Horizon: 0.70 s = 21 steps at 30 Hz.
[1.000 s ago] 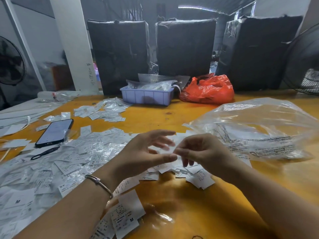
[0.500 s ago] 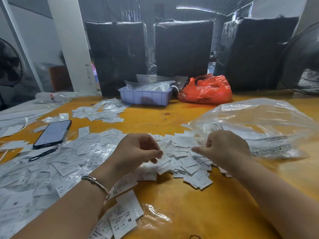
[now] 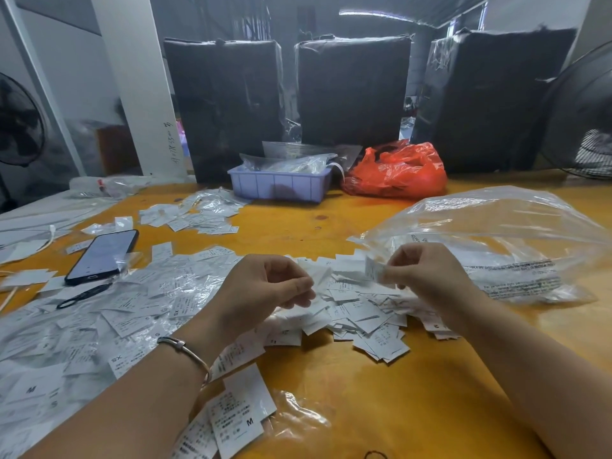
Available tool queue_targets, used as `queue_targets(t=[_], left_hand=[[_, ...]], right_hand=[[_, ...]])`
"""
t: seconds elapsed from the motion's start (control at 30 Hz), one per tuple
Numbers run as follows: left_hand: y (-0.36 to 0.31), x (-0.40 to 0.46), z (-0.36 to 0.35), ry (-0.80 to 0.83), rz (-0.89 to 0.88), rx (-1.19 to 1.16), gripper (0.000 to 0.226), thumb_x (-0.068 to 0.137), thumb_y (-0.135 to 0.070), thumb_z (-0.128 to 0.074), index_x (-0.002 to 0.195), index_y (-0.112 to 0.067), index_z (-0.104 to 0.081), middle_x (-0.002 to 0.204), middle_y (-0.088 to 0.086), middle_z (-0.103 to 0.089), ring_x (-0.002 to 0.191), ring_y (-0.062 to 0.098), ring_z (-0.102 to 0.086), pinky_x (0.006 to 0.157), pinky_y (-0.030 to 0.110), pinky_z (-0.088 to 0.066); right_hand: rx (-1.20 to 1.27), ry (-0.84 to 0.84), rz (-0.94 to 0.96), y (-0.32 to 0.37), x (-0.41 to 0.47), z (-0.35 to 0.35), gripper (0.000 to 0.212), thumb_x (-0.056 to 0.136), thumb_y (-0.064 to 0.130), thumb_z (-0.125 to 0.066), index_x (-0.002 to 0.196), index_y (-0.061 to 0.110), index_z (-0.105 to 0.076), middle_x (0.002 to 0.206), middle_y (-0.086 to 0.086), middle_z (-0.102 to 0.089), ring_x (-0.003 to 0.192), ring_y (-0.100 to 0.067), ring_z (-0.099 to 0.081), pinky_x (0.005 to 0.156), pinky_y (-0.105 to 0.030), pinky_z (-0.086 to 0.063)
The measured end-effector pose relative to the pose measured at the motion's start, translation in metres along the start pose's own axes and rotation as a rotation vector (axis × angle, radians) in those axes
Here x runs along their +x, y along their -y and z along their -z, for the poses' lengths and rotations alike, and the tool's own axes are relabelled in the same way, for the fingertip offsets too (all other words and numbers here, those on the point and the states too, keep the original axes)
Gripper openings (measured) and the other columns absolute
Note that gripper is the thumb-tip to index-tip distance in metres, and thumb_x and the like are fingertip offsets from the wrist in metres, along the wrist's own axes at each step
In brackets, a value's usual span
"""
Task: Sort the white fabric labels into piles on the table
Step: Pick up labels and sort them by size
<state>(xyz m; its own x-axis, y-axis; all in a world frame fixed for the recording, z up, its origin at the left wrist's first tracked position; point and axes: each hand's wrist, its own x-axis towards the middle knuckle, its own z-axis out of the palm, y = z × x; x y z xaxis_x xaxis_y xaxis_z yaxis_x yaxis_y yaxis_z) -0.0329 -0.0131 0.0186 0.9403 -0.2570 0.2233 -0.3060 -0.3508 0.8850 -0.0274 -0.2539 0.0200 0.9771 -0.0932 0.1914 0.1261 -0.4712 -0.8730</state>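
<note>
White fabric labels lie in a loose heap [image 3: 359,314] at the middle of the orange table [image 3: 381,402]. More labels spread wide to the left [image 3: 116,313], with a small stack marked M [image 3: 238,415] near the front. My right hand [image 3: 427,276] pinches one white label [image 3: 373,269] just above the heap. My left hand [image 3: 265,289] hovers at the heap's left side with fingers curled. A raised label sits at its fingertips, and I cannot tell whether the hand holds it.
A big clear plastic bag [image 3: 496,233] lies right of the heap. A phone [image 3: 102,255] and a black tool [image 3: 82,296] rest on the left labels. Another label pile [image 3: 195,217], a lilac tray [image 3: 281,187] and a red bag [image 3: 397,170] sit farther back.
My hands were joined on one label above the heap, then separated. The right hand went to the heap's right side and now holds a label up; the left hand stays curled.
</note>
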Motion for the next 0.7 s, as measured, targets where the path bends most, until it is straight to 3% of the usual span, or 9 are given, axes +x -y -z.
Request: queue_targets(t=[0.07, 0.2, 0.3, 0.4, 0.47, 0.7], left_hand=[[0.001, 0.001, 0.0, -0.012, -0.014, 0.032, 0.005, 0.082, -0.013, -0.073, 0.082, -0.009, -0.076, 0.075, 0.005, -0.075, 0.072, 0.016, -0.072, 0.068, 0.029, -0.055], [0.001, 0.0, 0.001, -0.028, -0.06, 0.029, 0.002, 0.075, -0.013, -0.079, 0.077, -0.012, -0.078, 0.069, 0.005, -0.074, 0.065, 0.014, -0.068, 0.066, 0.021, -0.056], [-0.001, -0.001, 0.002, -0.016, -0.112, 0.027, 0.003, 0.074, -0.01, -0.08, 0.076, -0.012, -0.077, 0.069, 0.005, -0.073, 0.064, 0.013, -0.067, 0.065, 0.018, -0.054], [-0.004, -0.002, 0.001, -0.005, -0.147, 0.033, 0.005, 0.073, -0.011, -0.08, 0.076, -0.012, -0.077, 0.071, 0.003, -0.074, 0.066, 0.012, -0.068, 0.066, 0.018, -0.055], [-0.005, -0.002, 0.001, -0.005, -0.155, 0.036, 0.005, 0.072, -0.012, -0.081, 0.076, -0.013, -0.077, 0.073, 0.003, -0.074, 0.068, 0.014, -0.069, 0.068, 0.022, -0.057], [-0.006, -0.004, 0.0, -0.01, -0.155, 0.022, 0.01, 0.07, -0.014, -0.082, 0.078, -0.011, -0.077, 0.076, 0.005, -0.075, 0.075, 0.025, -0.071, 0.075, 0.04, -0.059]], right_hand=[[0.143, 0.038, 0.022, 0.004, -0.001, 0.004, 0.008, 0.072, -0.002, -0.069, 0.07, 0.0, -0.062, 0.06, -0.007, -0.064, 0.052, -0.012, -0.053, 0.048, -0.018, -0.039], [0.364, 0.115, 0.134, 0.013, -0.007, 0.002, 0.011, 0.073, -0.006, -0.068, 0.074, 0.004, -0.063, 0.063, -0.003, -0.068, 0.053, -0.009, -0.054, 0.052, -0.021, -0.036], [0.481, 0.065, 0.325, 0.023, -0.015, 0.002, 0.008, 0.075, 0.002, -0.072, 0.077, 0.004, -0.065, 0.07, -0.002, -0.071, 0.059, -0.01, -0.059, 0.054, -0.019, -0.045], [0.344, -0.016, 0.549, 0.032, -0.025, 0.0, 0.008, 0.074, 0.015, -0.076, 0.073, 0.019, -0.069, 0.075, 0.001, -0.072, 0.069, -0.016, -0.065, 0.061, -0.028, -0.054], [0.171, -0.083, 0.645, 0.036, -0.028, -0.004, 0.009, 0.076, 0.012, -0.077, 0.076, 0.018, -0.07, 0.074, 0.003, -0.072, 0.068, -0.013, -0.064, 0.059, -0.03, -0.052], [0.024, -0.099, 0.681, 0.036, -0.032, -0.006, 0.009, 0.077, 0.01, -0.076, 0.077, 0.018, -0.07, 0.074, 0.005, -0.071, 0.065, -0.01, -0.062, 0.05, -0.023, -0.047]])
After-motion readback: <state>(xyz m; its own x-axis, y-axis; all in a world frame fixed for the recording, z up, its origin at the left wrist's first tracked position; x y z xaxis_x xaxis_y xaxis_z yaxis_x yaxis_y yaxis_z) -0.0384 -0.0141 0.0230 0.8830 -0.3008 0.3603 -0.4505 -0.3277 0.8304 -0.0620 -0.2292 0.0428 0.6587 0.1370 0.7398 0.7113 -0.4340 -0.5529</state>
